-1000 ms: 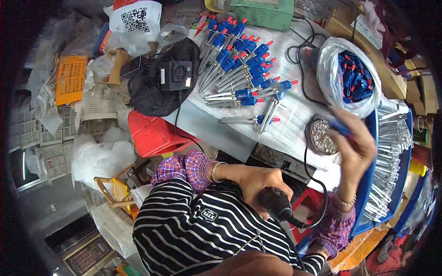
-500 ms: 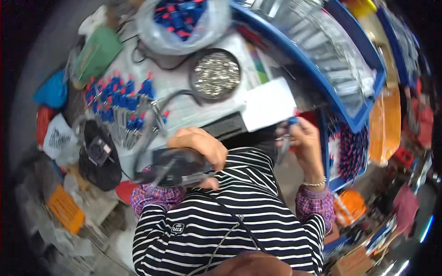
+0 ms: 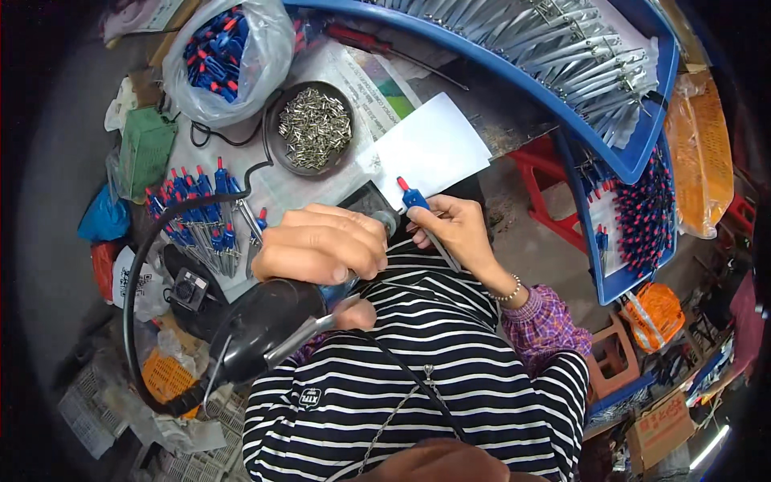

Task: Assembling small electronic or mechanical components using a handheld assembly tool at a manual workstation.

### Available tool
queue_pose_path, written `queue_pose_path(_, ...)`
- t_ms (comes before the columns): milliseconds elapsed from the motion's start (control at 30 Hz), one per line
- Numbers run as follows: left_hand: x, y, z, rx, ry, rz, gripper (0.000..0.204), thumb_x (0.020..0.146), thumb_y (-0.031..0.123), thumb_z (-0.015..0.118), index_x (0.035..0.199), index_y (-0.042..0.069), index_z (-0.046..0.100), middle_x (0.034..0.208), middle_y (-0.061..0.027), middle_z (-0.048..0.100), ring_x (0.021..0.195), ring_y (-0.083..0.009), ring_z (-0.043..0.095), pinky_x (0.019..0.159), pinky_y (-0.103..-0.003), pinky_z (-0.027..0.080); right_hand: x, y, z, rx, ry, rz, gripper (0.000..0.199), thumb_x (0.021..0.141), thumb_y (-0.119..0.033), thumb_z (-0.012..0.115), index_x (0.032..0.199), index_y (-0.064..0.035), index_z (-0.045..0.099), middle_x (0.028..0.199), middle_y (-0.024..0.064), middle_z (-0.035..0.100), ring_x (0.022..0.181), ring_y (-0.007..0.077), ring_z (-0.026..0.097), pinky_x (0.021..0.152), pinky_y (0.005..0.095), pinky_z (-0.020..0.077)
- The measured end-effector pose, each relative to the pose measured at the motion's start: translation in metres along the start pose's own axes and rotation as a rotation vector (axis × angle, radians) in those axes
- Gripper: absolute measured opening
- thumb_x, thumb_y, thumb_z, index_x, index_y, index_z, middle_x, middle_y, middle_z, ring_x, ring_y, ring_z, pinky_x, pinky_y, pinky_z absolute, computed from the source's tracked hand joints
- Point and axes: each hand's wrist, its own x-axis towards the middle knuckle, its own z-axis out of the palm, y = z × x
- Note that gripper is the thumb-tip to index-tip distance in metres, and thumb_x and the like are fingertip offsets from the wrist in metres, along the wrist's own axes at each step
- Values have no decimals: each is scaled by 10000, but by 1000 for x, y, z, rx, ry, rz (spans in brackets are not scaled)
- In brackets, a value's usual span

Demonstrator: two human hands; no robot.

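My left hand (image 3: 325, 245) is wrapped round a black corded electric screwdriver (image 3: 273, 321), with a silver lever along its side. The tool's metal nose (image 3: 387, 221) points toward my right hand. My right hand (image 3: 458, 229) pinches a small blue plastic piece with a red tip (image 3: 414, 196) on a slim metal leg; its lower end is partly hidden by my fingers. The tool's nose is close to this piece, but I cannot tell whether they touch. Similar blue pieces with red tips and metal legs (image 3: 197, 201) lie in rows left of my hands.
A dark round dish (image 3: 277, 145) holds small metal screws or pins. Beyond it stands a clear bag (image 3: 273, 72) of blue-red parts. White paper (image 3: 434, 136), a red screwdriver (image 3: 361, 38), a blue tray (image 3: 554, 136) of metal legs and a second blue tray (image 3: 604, 281) surround the work.
My right hand has come inward from the right with the blue piece, up close to the tool. The electric screwdriver now points toward it. The whole view has shifted.
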Motion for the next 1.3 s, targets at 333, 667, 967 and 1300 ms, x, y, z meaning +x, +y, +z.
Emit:
queue_pose_path(333, 11, -3, 11, 44, -26, 35, 433, 699, 111, 803, 866, 12, 415, 681, -157, 581, 525, -246, 595, 456, -358, 524, 0, 7, 2, 67, 24, 17, 213, 837, -165, 653, 845, 47, 657, 646, 70, 638, 471, 50, 541, 399, 180, 418)
queue_pose_path(667, 20, -3, 5, 68, -193, -87, 415, 746, 107, 735, 930, 41, 369, 715, -173, 595, 542, -276, 610, 474, -363, 533, -2, 2, 3, 67, -19, 14, 157, 858, -111, 625, 866, 44, 649, 670, 57, 643, 463, 41, 519, 395, 174, 388)
queue_pose_path(967, 29, -5, 21, 137, -258, -155, 396, 710, 27, 720, 897, 51, 371, 708, -175, 604, 547, -270, 610, 464, -353, 523, -2, 4, 3, 40, -15, 11, 178, 867, -148, 626, 848, 26, 658, 665, 20, 631, 482, 25, 507, 408, 166, 383)
queue_pose_path(1300, 27, -11, 33, 132, -112, -90, 370, 648, -23, 750, 791, 12, 411, 637, -149, 570, 489, -249, 568, 463, -369, 513, -1, 7, 4, 65, 23, -70, 223, 842, -183, 637, 826, 37, 671, 586, 47, 624, 427, 56, 534, 370, 195, 389)
